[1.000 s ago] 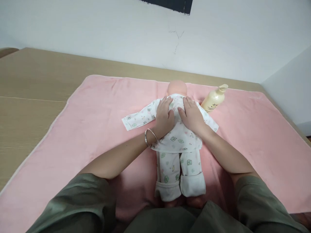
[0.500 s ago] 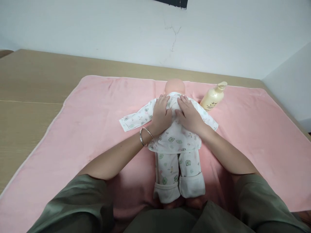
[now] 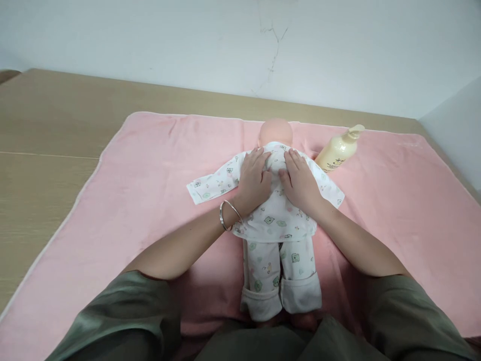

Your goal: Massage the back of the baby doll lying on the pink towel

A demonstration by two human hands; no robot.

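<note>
A baby doll (image 3: 280, 215) in a white printed top and trousers lies on a pink blanket (image 3: 158, 190), its bald head toward the wall and its back facing up. Flat on the left side of its upper back rests my left hand (image 3: 253, 178), fingers stretched toward the doll's shoulder, with a silver bangle (image 3: 227, 215) at the wrist. My right hand (image 3: 301, 180) lies open on the right side of the upper back, thumb pointing inward. Neither hand grips anything. The doll's sleeves spread out to both sides, and its trouser cuffs are folded up.
A cream pump bottle (image 3: 338, 153) stands tilted in view on the blanket, right of the doll's head. Beneath the blanket is a wooden table (image 3: 67, 115), which reaches back to a cracked white wall (image 3: 188, 45).
Both hands stay on the doll's upper back, with only slight shifts. The camera's view has moved a little, and the dark panel on the wall has left the picture.
</note>
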